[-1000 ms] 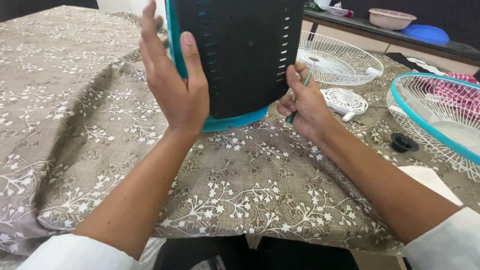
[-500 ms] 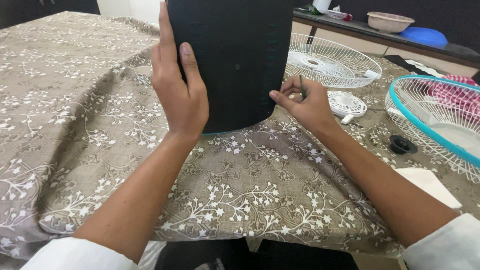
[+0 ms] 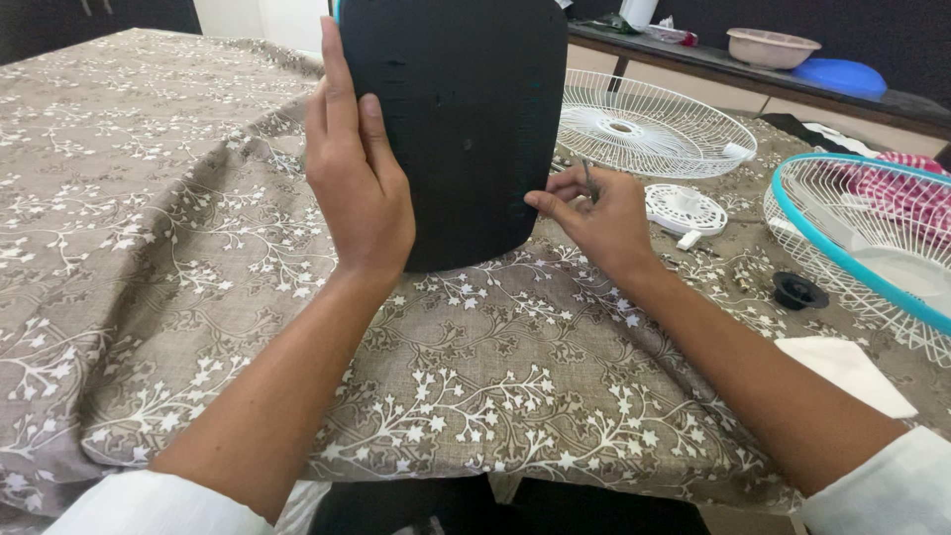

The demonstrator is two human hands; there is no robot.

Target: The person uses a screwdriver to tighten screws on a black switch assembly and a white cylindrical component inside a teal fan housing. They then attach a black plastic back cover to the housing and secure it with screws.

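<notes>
my left hand [image 3: 359,193] gripping black fan housing [image 3: 456,119] upright on table; right hand [image 3: 594,213] pinching thin screwdriver [image 3: 589,179] at its right edge; grilles [image 3: 649,129] lying detached, reassembly pending.

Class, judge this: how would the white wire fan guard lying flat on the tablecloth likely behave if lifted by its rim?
The white wire fan guard is probably light, being mostly open thin wire. It may flex slightly, since the spokes look slender. Lying flat, it seems unlikely to roll or tip.
</notes>
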